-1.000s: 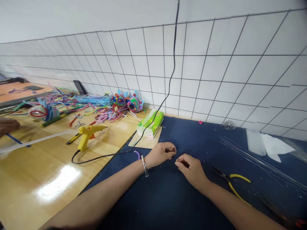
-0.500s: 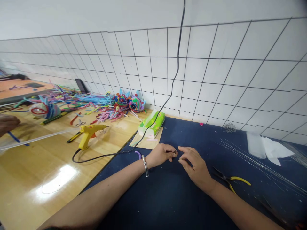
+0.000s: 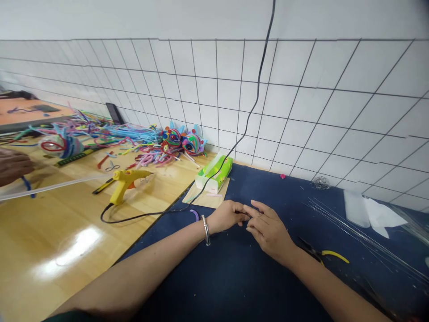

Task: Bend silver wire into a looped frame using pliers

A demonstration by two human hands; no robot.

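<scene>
Above the dark blue mat (image 3: 214, 277), my left hand (image 3: 229, 216) has its thumb and fingers pinched together; whatever lies between them is too small to make out. My right hand (image 3: 268, 228) touches the fingertips of the left one, its index finger raised and its other fingers partly spread, with nothing visible in it. A silver bangle (image 3: 206, 230) circles my left wrist. Beside that wrist lies a purple curved piece (image 3: 194, 215). Pliers with yellow handles (image 3: 335, 256) rest to the right of my right forearm.
Behind my hands is a green tissue pack (image 3: 223, 172), a black cable running over it. Left stand a yellow glue gun (image 3: 122, 185), colourful pipe cleaners (image 3: 134, 134) and another person's hand (image 3: 13, 166). Right lie thin wires (image 3: 355, 230) and a white sheet (image 3: 382, 214).
My right hand has moved left and now touches my left fingertips. The view has shifted slightly. The other person's hand shows more at the left edge.
</scene>
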